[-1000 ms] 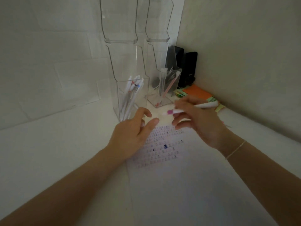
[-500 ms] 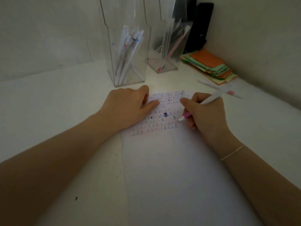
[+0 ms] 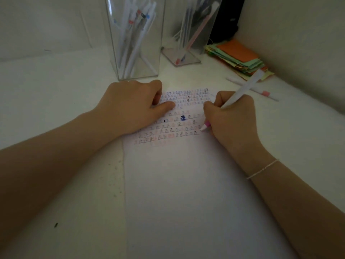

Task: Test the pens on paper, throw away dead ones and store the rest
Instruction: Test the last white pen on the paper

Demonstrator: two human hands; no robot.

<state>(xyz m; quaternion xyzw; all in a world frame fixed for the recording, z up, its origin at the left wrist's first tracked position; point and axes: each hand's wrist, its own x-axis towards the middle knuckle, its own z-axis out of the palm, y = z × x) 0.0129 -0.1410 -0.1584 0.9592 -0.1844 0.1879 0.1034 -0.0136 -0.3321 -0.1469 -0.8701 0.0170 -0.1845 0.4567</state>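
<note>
A white sheet of paper [image 3: 186,184] lies on the desk, its upper part filled with rows of small written marks in several colours. My right hand [image 3: 231,120] grips a white pen with a pink tip [image 3: 242,90], and the tip touches the paper at the right end of the marks. My left hand [image 3: 134,107] rests on the paper's upper left, fingers bent, holding nothing. A clear holder [image 3: 134,40] behind my left hand contains several white pens. A second clear holder [image 3: 188,34] to its right has a few pens too.
One loose white pen with a pink band [image 3: 261,91] lies on the desk right of the paper. A stack of coloured paper notes [image 3: 239,57] sits at the back right by the wall. A dark object [image 3: 227,19] stands in the corner.
My right hand came down from above the paper and set the pen tip on the sheet. My left hand settled flat onto the paper. The camera tilted down and closer.
</note>
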